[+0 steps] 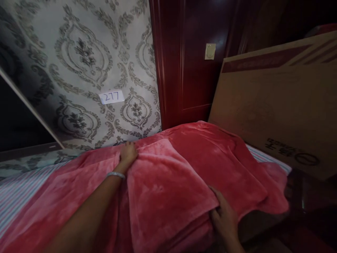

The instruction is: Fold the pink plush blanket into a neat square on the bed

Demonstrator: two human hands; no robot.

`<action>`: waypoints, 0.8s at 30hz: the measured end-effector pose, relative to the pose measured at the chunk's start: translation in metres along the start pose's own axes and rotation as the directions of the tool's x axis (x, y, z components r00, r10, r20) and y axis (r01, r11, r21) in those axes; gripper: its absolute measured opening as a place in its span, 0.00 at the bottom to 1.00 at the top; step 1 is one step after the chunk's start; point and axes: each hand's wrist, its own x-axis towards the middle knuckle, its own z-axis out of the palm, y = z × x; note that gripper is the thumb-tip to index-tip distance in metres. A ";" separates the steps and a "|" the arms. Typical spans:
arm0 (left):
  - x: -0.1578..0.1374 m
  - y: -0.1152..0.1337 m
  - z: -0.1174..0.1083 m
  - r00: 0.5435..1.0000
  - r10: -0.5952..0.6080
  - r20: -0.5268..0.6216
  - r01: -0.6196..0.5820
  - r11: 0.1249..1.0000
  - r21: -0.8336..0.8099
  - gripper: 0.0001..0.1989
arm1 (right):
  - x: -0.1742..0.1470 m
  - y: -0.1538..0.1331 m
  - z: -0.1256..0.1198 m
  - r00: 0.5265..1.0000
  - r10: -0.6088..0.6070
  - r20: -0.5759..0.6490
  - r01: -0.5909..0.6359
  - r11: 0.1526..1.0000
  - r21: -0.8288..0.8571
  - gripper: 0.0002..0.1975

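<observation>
The left hand [128,154] lies on the red blanket [165,186], finger grip unclear; at its four o'clock, the right hand [225,216] has fingers nearly closed, pinching the blanket's edge.

One blanket [163,189], plush, red with paler pink patches and a pale sheen along the creases. It lies in front of me over a striped cloth [23,189], partly folded. In the middle, a broad flap is doubled over; I hold it at its far left end and at its right corner. Several layers show under the flap's near right edge. Right part: single-looking spread, wavy rounded border. Left part: loosely rumpled, running toward the near left.
</observation>
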 end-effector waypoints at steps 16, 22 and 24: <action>0.093 0.116 0.089 0.931 0.181 0.317 -0.141 0.979 -0.145 0.17 | -0.012 0.018 -0.008 0.989 -0.050 0.138 0.042 0.997 0.060 0.28; 0.081 0.108 0.115 0.975 0.120 0.188 -0.098 0.988 -0.122 0.17 | -0.022 0.008 -0.006 0.997 -0.022 0.079 0.017 0.997 0.070 0.28; 0.079 0.107 0.118 0.973 0.123 0.195 -0.101 0.988 -0.120 0.16 | -0.022 0.007 -0.005 0.996 -0.015 0.090 0.010 0.998 0.057 0.29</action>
